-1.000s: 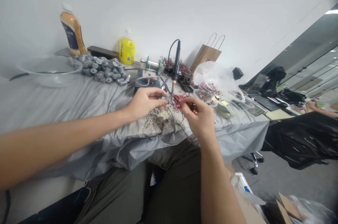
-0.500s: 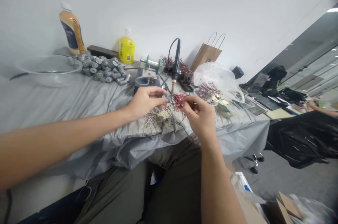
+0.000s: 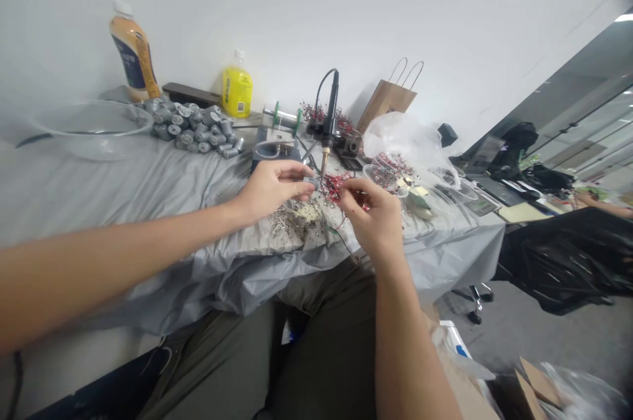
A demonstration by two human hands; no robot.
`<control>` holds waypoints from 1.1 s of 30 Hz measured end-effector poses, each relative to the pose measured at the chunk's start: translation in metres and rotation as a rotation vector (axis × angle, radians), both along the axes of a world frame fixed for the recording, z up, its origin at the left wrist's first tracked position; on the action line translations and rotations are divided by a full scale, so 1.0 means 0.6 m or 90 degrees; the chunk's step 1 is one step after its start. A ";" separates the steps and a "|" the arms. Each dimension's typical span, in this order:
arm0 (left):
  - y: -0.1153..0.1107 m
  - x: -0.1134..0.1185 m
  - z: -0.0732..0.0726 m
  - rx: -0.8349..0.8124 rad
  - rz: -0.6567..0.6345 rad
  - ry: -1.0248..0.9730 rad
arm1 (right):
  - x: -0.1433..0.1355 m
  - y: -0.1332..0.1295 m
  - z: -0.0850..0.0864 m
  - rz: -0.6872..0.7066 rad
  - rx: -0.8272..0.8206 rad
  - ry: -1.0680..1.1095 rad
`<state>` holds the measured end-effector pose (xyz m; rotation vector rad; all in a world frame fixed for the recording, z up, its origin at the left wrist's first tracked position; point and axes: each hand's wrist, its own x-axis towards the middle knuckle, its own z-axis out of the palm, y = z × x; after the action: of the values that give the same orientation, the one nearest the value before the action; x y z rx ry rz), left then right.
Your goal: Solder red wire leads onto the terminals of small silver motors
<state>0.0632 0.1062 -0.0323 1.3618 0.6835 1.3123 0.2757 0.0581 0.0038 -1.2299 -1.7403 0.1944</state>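
My left hand (image 3: 277,188) is closed, thumb and fingers pinching a small grey motor (image 3: 311,181) by its sides. The motor sits just beside the tip of an upright soldering iron (image 3: 327,126) fixed in a black holder. To the right of the tip, my right hand (image 3: 373,212) is closed in a pinch; whatever lies between its fingertips is too small to make out. Red wired parts (image 3: 332,186) lie in a heap between the hands. Below them are scattered metal bits (image 3: 297,221) on the covered table.
Behind stand a solder spool (image 3: 284,118) on a blue feeder, a pile of grey motors (image 3: 190,128), a clear bowl (image 3: 93,133), a yellow bottle (image 3: 237,87) and an orange bottle (image 3: 133,57). Rightward are a plastic bag (image 3: 398,136), a paper bag (image 3: 388,103) and a black chair (image 3: 568,258).
Both hands stay almost in place at the iron's tip. My right hand's fingertips have shifted very slightly left. The motor remains in my left hand.
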 end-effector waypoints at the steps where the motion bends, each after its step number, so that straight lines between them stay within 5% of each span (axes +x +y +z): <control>1: 0.000 0.000 0.000 0.001 0.001 0.000 | 0.000 0.000 0.000 -0.001 0.000 0.001; 33: -0.002 0.001 0.005 -0.007 0.010 -0.011 | -0.003 0.002 -0.001 -0.006 0.013 -0.001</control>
<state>0.0639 0.1048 -0.0292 1.3369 0.6900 1.3288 0.2737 0.0595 0.0031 -1.2241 -1.7331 0.1693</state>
